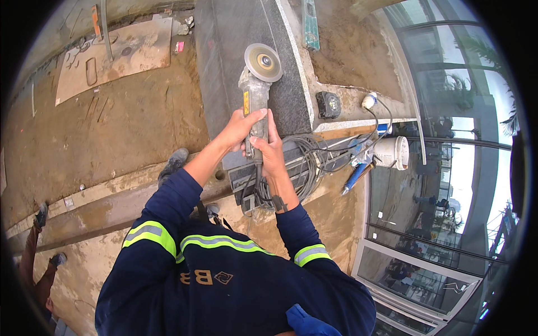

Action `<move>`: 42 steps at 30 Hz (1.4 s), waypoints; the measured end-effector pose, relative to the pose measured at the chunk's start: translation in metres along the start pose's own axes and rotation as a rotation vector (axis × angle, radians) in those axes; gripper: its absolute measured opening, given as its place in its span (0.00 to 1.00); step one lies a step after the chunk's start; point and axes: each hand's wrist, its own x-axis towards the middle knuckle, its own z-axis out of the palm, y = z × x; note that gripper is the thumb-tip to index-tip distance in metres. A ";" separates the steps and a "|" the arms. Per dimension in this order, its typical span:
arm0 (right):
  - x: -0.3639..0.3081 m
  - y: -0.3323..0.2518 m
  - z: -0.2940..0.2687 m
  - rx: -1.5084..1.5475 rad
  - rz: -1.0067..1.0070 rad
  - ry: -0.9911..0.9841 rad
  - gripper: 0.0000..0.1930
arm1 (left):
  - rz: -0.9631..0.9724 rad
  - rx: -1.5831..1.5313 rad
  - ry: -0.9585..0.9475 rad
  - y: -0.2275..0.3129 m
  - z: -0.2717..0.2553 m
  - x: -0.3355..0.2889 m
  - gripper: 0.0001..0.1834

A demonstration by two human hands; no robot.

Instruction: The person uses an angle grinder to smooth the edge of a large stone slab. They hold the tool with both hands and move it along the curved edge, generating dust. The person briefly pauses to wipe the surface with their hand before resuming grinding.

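An angle grinder [256,96], grey with dust, is in both my hands. Its round disc [263,63] points away from me, above a dark grey stone slab [224,45]. My left hand [240,130] wraps the body from the left, thumb lying along it. Closer to me, my right hand [269,147] grips the rear of the body, fingers reaching up its right side. The power cable [259,178] runs back from the grinder under my right wrist. I cannot tell whether the disc touches the stone.
Coiled grey cable [305,148] lies on stacked dark strips to the right. Beyond are a tape measure [328,105], a teal spirit level [310,25], a white plug connector [369,101], a white bucket [390,153] and a blue tube tool [356,178]. Another person's legs [42,263] show at left.
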 end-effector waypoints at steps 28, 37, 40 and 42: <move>0.015 -0.004 0.002 0.005 -0.018 0.013 0.50 | -0.023 -0.014 -0.030 -0.001 -0.006 0.023 0.28; -0.018 -0.002 0.003 0.063 0.032 0.020 0.52 | 0.020 -0.011 -0.006 -0.008 0.004 -0.013 0.33; -0.016 -0.003 0.002 0.044 0.031 0.025 0.52 | 0.012 0.013 -0.013 -0.011 0.000 -0.008 0.33; -0.009 -0.002 0.002 0.043 0.027 0.022 0.52 | 0.003 0.023 -0.025 -0.009 -0.002 -0.002 0.32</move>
